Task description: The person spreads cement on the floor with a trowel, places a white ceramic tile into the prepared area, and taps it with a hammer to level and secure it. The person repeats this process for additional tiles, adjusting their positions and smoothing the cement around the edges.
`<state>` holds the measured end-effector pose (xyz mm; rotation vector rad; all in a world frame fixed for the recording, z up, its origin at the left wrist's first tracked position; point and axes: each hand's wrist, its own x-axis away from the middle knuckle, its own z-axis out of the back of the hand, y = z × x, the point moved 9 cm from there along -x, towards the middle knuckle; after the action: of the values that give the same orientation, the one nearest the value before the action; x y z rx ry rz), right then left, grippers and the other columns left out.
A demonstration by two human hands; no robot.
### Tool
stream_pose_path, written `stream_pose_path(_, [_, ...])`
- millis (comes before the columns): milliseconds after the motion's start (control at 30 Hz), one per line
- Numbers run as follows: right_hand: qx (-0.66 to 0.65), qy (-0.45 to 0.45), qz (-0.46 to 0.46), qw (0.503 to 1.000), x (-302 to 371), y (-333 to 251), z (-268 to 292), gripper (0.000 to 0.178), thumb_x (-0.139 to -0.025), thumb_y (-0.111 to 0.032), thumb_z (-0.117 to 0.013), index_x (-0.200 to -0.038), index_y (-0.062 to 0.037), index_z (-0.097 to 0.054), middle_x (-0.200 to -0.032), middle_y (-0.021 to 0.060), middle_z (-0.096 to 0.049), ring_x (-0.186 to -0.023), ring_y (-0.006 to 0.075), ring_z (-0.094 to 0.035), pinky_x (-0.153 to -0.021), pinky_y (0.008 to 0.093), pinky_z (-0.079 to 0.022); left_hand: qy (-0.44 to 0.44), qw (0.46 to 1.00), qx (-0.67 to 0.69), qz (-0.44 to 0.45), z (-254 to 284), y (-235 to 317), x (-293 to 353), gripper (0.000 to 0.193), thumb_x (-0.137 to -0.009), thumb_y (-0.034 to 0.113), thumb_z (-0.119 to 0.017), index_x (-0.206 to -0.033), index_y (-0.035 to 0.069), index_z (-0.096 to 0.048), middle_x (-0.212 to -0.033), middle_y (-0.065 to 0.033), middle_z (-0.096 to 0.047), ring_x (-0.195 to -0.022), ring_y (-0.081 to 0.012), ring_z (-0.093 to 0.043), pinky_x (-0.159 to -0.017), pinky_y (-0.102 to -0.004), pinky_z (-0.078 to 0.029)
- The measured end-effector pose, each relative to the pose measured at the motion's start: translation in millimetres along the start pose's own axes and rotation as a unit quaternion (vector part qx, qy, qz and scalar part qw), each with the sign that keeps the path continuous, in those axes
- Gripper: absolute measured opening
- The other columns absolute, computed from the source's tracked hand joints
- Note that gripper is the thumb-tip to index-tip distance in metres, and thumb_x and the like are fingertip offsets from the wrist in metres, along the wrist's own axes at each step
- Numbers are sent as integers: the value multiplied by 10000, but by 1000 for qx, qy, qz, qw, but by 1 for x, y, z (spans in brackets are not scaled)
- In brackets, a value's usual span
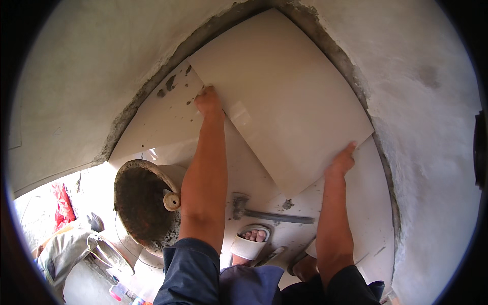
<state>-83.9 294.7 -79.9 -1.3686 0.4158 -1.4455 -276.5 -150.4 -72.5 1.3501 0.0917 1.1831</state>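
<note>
A large square beige tile (284, 91) lies in the corner, its near corner overlapping the neighbouring tiles and its far edges close to the walls. My left hand (208, 101) is closed at the tile's left edge, fingers curled in at the seam. On the tile's near right edge, my right hand (341, 162) grips with one finger stretched along the edge; its other fingers are partly hidden. A rubber mallet (277, 217) rests on the floor between my forearms, in front of my sandalled foot (251, 241).
Left of my left forearm stands a bucket (147, 203) of grey mortar with a round tool-handle end (172, 201) at its rim. Mortar smears mark the left tile (162, 117). Rough walls meet behind. A red cloth or bag (62, 206) and a sack (66, 254) lie lower left.
</note>
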Motion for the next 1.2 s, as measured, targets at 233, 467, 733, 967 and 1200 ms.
stream_pose_path(233, [9, 20, -13, 1000, 12, -5, -8, 757, -963, -551, -446, -1235, 154, -503, -1241, 199, -576, -1064, 286, -570, -918, 356, -462, -32, 987, -102, -123, -9, 17, -22, 324, -863, 192, -563, -1004, -87, -649, -1017, -231, -661, -921, -337, -646, -781, -396, -495])
stream_pose_path(467, [-26, 16, -18, 999, 16, -7, -8, 725, -971, -540, -435, -1228, 133, -516, -1230, 188, -578, -1060, 288, -567, -914, 376, -466, -81, 976, -166, -115, -23, 2, -52, 379, -884, 245, -532, -1023, -93, -636, -1024, -242, -666, -940, -354, -657, -814, -391, -505])
stream_pose_path(733, [-30, 14, -6, 999, 10, -4, -9, 714, -973, -537, -433, -1244, 120, -507, -1224, 176, -572, -1051, 282, -564, -916, 368, -462, -77, 902, -377, -195, -24, 14, -68, 499, -908, 396, -506, -1023, -72, -637, -1036, -231, -667, -933, -362, -662, -858, -409, -503])
stream_pose_path(967, [-33, 12, -12, 999, 12, 4, -12, 710, -965, -557, -439, -1103, 123, -592, -1059, 168, -640, -925, 255, -573, -859, 369, -459, -23, 583, -633, -509, -42, 41, -28, 313, -849, 273, -621, -961, -20, -625, -931, -175, -680, -827, -334, -676, -766, -412, -521])
stream_pose_path(1200, [25, 131, 26, 991, 1, 5, 3, 733, -958, -575, -437, -987, 134, -620, -998, 193, -661, -872, 278, -569, -813, 397, -449, -133, 959, -240, -65, -19, 7, -76, 366, -772, 214, -716, -1041, -4, -598, -867, -151, -675, -736, -259, -677, -662, -378, -526])
